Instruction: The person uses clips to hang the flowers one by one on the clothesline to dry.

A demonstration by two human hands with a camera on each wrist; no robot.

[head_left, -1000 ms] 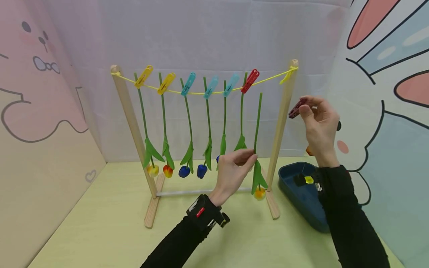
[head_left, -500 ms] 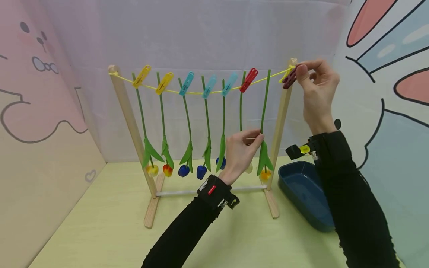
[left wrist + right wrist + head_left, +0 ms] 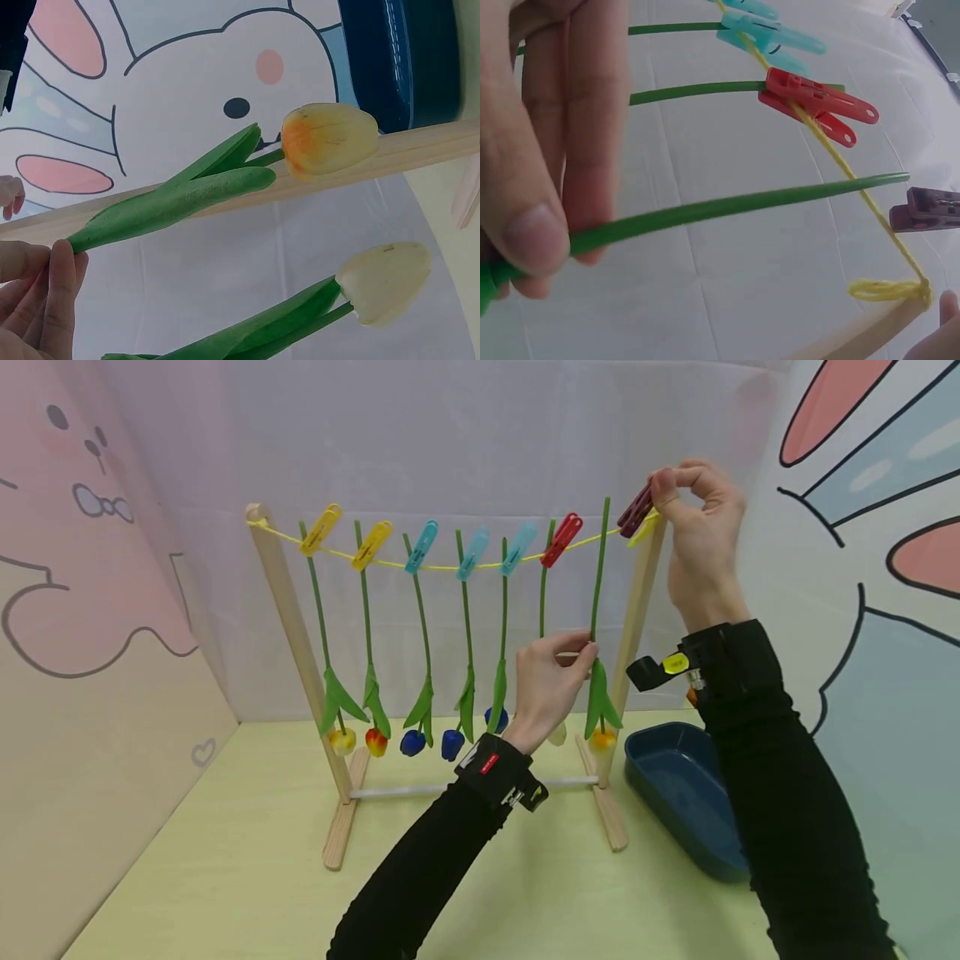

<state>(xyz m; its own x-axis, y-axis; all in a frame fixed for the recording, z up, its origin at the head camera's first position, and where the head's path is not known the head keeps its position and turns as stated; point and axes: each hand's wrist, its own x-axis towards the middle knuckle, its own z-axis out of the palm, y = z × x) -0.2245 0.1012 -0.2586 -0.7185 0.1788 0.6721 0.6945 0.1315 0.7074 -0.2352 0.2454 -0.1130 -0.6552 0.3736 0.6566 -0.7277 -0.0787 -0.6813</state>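
My left hand (image 3: 555,681) pinches the stem of an orange-yellow artificial tulip (image 3: 330,141) just above its leaves, so the flower hangs head down. The stem's upper end crosses the yellow string (image 3: 832,154) and sticks out past it. In my right hand (image 3: 705,535), thumb and fingers pinch a maroon clothespin (image 3: 636,510) by its handle end. The clothespin's tip is close to the string, between the tulip stem and the right post, as the right wrist view shows. A red clothespin (image 3: 561,540) clips the neighbouring white tulip (image 3: 386,283) to the string.
Further left, yellow clothespins (image 3: 321,531) and blue clothespins (image 3: 422,547) hold several more tulips on the string. Wooden posts (image 3: 633,610) with feet carry it. A dark blue basin (image 3: 678,802) stands on the table at the right, below my right forearm.
My left hand has raised the tulip and shifted it right, so its stem now crosses the string. My right hand has lifted the maroon clothespin up and left to the string's right end.
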